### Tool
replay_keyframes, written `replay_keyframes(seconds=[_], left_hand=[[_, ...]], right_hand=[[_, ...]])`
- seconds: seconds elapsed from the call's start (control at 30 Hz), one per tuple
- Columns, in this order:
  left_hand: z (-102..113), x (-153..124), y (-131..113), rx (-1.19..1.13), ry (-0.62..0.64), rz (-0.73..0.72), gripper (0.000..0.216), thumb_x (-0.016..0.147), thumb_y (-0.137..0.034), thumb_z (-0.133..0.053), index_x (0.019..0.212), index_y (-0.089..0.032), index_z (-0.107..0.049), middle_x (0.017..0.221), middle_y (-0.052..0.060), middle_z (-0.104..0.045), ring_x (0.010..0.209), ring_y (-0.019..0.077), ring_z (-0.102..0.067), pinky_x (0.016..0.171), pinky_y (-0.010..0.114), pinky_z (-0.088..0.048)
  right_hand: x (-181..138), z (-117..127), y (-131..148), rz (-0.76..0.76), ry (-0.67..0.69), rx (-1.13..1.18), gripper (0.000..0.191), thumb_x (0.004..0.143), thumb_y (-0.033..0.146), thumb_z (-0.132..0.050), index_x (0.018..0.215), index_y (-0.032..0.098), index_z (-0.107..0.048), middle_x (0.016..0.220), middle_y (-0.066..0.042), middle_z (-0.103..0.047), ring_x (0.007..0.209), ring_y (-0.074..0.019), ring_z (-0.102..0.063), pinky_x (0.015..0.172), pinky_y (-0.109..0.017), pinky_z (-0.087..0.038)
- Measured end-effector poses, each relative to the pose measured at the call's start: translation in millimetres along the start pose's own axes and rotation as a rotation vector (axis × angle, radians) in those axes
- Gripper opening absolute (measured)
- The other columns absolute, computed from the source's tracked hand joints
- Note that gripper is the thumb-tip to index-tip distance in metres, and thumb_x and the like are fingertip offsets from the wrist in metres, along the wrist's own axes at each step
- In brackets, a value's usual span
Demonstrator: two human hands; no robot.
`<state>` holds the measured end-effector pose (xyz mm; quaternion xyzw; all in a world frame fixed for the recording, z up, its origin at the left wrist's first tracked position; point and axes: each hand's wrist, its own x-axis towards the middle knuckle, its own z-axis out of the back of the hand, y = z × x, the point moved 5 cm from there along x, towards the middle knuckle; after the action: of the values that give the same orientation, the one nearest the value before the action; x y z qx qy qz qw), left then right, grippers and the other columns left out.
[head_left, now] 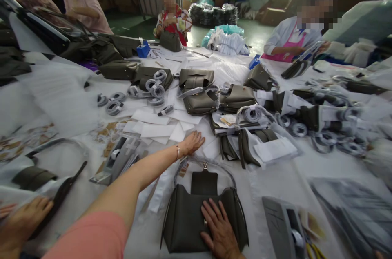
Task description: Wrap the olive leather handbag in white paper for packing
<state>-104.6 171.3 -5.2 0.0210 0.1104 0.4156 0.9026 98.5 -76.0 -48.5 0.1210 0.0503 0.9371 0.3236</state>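
A dark olive handbag lies in front of me with its flap raised and its wrapped handle arched behind it. My right hand rests flat on the bag's front, fingers spread. Reaching forward past the bag, my left hand is over the near edge of some white foam sheets. Its fingers are stretched out, and I see nothing held in them. A grey tape dispenser stands left of my forearm. Another tape dispenser is to the right of the bag, beside yellow-handled scissors.
Several olive bags and coiled wrapped straps cover the middle of the table. A partly wrapped bag lies ahead on the right. At lower left, a co-worker's hand touches another bag's strap. Other people work across the table.
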Motion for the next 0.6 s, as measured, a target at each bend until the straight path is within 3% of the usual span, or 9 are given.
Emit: replay_keyframes(seconds=[0.1,0.2,0.3,0.4,0.5,0.6], left_hand=[[15.1,12.1,10.5,-0.154,0.000,0.030,0.032,0.086,-0.010,-0.052,0.116,-0.011,-0.062,0.108,0.021,-0.067,0.094,0.0282,-0.067,0.080,0.040,-0.051],[30.0,26.0,26.2,-0.253,0.060,0.053,0.027,0.084,-0.008,-0.054,0.106,-0.016,-0.068,0.088,0.013,-0.072,0.077,0.0235,-0.067,0.071,0.034,-0.052],[52.4,34.8,41.5,-0.265,0.082,0.052,0.034,0.078,-0.007,-0.060,0.108,-0.021,-0.071,0.087,0.007,-0.074,0.074,0.0216,-0.067,0.068,0.030,-0.051],[87.0,32.4,57.7,-0.284,0.076,0.060,0.042,0.076,-0.005,-0.057,0.112,-0.023,-0.071,0.094,0.007,-0.075,0.081,0.0214,-0.069,0.071,0.028,-0.051],[133.7,14.3,82.8,-0.375,0.043,0.090,0.050,0.073,-0.004,-0.056,0.116,-0.025,-0.070,0.102,0.004,-0.075,0.089,0.0197,-0.069,0.076,0.024,-0.051],[184.4,-17.8,116.4,-0.568,-0.025,0.089,0.045,0.074,-0.008,-0.059,0.116,-0.020,-0.069,0.102,-0.001,-0.075,0.090,0.0168,-0.068,0.080,0.021,-0.051]], right_hand=[[0.1,-0.7,0.0,0.008,0.003,0.004,0.075,0.078,0.026,-0.061,0.149,0.021,-0.039,0.155,0.000,-0.041,0.148,-0.0250,-0.023,0.124,-0.047,-0.011],[1.0,0.4,0.2,0.003,0.001,-0.013,0.075,0.076,0.025,-0.062,0.148,0.021,-0.040,0.155,0.001,-0.040,0.149,-0.0249,-0.021,0.125,-0.047,-0.004],[2.1,1.5,1.0,0.007,-0.004,-0.016,0.076,0.076,0.024,-0.062,0.148,0.020,-0.040,0.155,0.001,-0.041,0.149,-0.0244,-0.021,0.125,-0.046,-0.001],[2.1,1.4,0.6,0.004,-0.007,-0.004,0.075,0.077,0.023,-0.062,0.149,0.020,-0.039,0.154,0.000,-0.042,0.148,-0.0240,-0.023,0.124,-0.046,-0.007],[1.4,1.0,0.1,0.016,-0.009,-0.001,0.073,0.080,0.024,-0.060,0.150,0.021,-0.038,0.153,-0.001,-0.044,0.147,-0.0235,-0.027,0.124,-0.044,-0.013],[1.0,1.7,0.1,0.043,-0.028,-0.054,0.070,0.083,0.029,-0.059,0.149,0.022,-0.038,0.153,0.001,-0.043,0.146,-0.0233,-0.029,0.124,-0.044,-0.010]])
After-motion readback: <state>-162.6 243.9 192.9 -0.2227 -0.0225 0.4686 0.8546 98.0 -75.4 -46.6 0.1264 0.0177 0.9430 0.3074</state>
